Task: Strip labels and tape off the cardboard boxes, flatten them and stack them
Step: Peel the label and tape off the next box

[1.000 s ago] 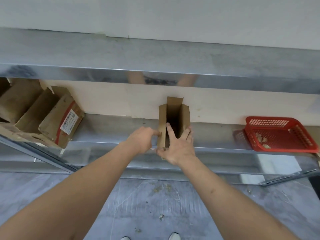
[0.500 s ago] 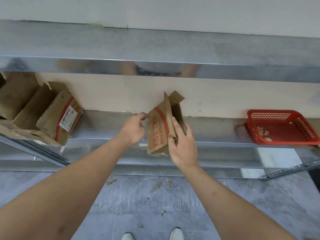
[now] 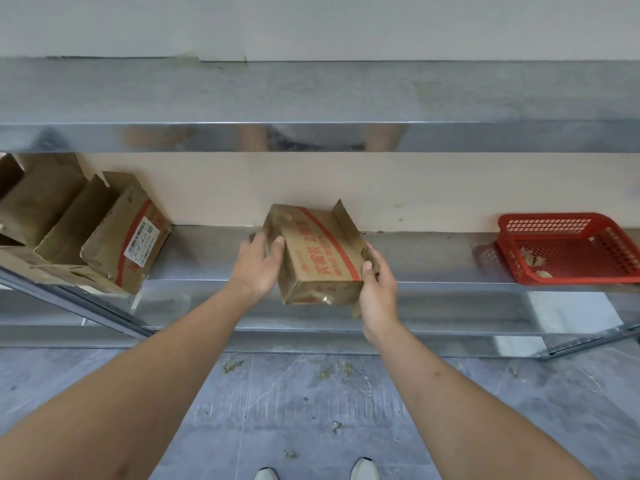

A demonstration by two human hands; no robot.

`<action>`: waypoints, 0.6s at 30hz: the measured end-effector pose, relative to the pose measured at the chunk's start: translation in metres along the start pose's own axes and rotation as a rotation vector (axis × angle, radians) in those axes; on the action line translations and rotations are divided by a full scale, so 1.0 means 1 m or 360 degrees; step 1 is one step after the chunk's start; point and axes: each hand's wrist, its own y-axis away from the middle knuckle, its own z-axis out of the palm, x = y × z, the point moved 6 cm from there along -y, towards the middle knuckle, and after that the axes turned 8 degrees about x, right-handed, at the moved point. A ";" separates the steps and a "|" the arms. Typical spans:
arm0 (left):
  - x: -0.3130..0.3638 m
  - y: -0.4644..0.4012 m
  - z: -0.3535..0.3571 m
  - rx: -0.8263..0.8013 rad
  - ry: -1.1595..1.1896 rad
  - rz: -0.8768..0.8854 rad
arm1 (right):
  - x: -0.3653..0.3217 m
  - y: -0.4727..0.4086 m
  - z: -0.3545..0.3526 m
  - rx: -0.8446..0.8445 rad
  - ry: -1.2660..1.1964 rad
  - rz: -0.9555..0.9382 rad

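Note:
A small brown cardboard box (image 3: 317, 252) with red print and a red stripe is held over the front edge of the lower metal shelf (image 3: 433, 268), its printed face turned up. My left hand (image 3: 258, 268) grips its left side, thumb on top. My right hand (image 3: 377, 289) holds its right near corner, fingers curled round a flap. At the far left of the shelf lie other open cardboard boxes (image 3: 69, 230); the nearest one (image 3: 128, 244) carries a white barcode label (image 3: 141, 240) and a red stripe.
A red plastic basket (image 3: 568, 249) with paper scraps stands at the shelf's right end. An upper metal shelf (image 3: 311, 105) overhangs the work area. Bits of debris lie on the grey tiled floor (image 3: 311, 410) near my shoes.
The box stood upright and open on the shelf; both hands have tipped it over, so its printed side now faces up, and pulled it toward the shelf's front edge.

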 end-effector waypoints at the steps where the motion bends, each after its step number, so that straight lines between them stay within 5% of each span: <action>1: 0.003 -0.001 -0.002 0.0050 0.0024 0.0099 | 0.003 -0.004 0.001 0.0012 -0.0102 0.0087; 5: 0.023 -0.002 -0.006 0.0161 -0.0225 0.0667 | 0.012 -0.013 0.009 -0.0071 -0.0391 0.0415; 10: 0.050 0.002 0.003 0.0128 -0.0801 0.1158 | 0.022 -0.025 0.013 -0.0275 -0.0272 0.0608; 14: 0.057 0.000 0.030 -0.0314 -0.0896 0.1265 | 0.031 -0.057 0.012 -0.0290 -0.0035 0.0616; 18: 0.053 -0.016 0.052 -0.0330 -0.1145 0.1382 | 0.025 -0.094 -0.005 -0.0088 0.0408 0.0322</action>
